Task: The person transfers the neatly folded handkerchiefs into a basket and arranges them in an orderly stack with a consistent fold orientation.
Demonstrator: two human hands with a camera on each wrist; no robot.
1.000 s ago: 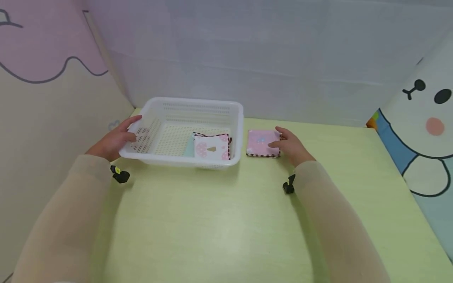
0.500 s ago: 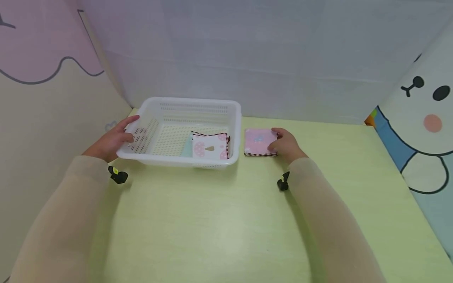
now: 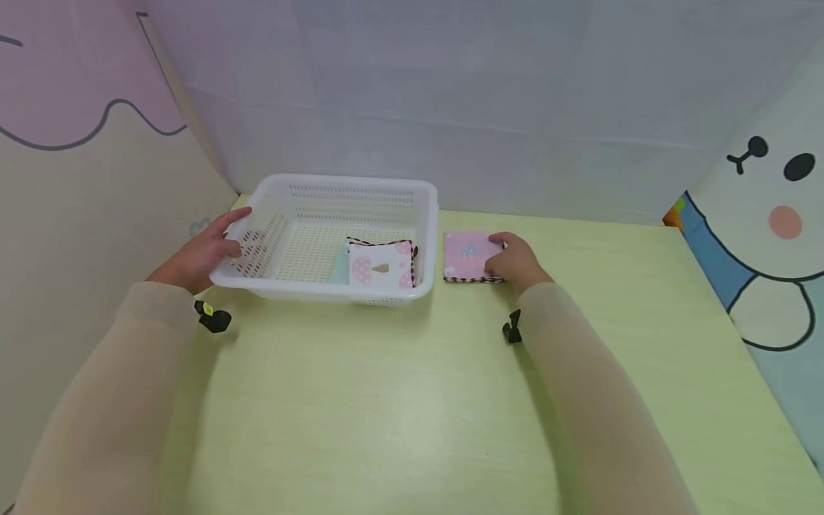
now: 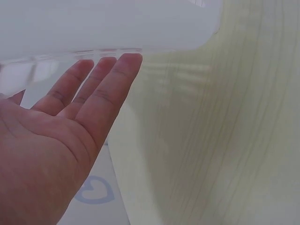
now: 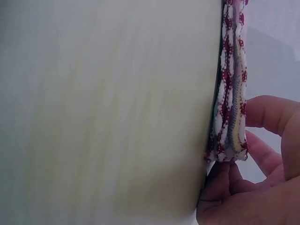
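Note:
A white perforated plastic basket (image 3: 296,291) stands at the back left of the table. My left hand (image 3: 196,259) holds its left rim, thumb over the top; in the left wrist view, fingertips (image 4: 130,61) meet the basket's outer wall from below. Right of the basket lies a pink square cloth book (image 3: 463,252) with twisted-cord edging. My right hand (image 3: 517,263) pinches its right edge, with the thumb on top. Layered pages and red-and-white cords of the cloth book (image 5: 229,93) show in the right wrist view, where other fingers lie at its lower corner.
Inside the basket, a white cloth square with pink spots (image 3: 381,266) leans at the front right, and a pale blue-green piece (image 3: 339,266) lies beside it. The pale yellow-green table (image 3: 386,400) meets a light covered wall (image 3: 450,107) behind.
My right hand has closed in leftward on the cloth book's right edge and now grips it. The left hand keeps its hold on the basket. The head view has shifted slightly.

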